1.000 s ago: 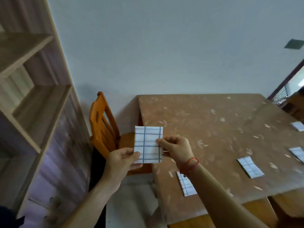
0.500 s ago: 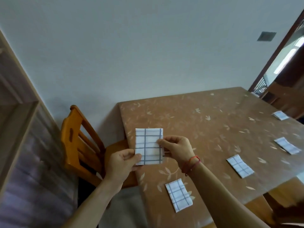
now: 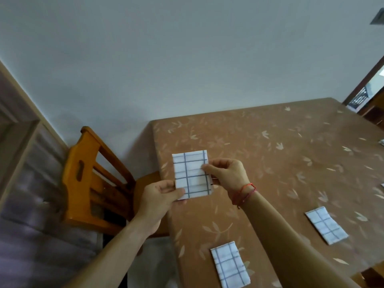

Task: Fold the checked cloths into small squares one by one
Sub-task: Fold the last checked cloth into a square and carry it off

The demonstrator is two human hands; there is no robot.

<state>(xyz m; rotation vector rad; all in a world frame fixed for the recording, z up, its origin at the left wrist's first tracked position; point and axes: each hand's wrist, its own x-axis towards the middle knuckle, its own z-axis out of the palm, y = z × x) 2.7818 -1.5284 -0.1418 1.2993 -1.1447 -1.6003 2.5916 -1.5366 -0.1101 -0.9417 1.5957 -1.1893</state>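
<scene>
A white cloth with blue checks, folded to a small upright rectangle, hangs in the air above the left edge of the table. My left hand pinches its lower left corner. My right hand pinches its right edge; a red string circles that wrist. Two folded checked cloths lie flat on the table: one near the front edge, one further right.
The brown table with a leaf-pattern cover stands against a pale wall. An orange wooden chair is tucked at its left end. A wooden shelf unit rises at far left. Slivers of more cloth show at the right edge.
The view has swung right and down, so the table fills more of the frame. Both hands keep the same pinch on the folded cloth, which stays upright.
</scene>
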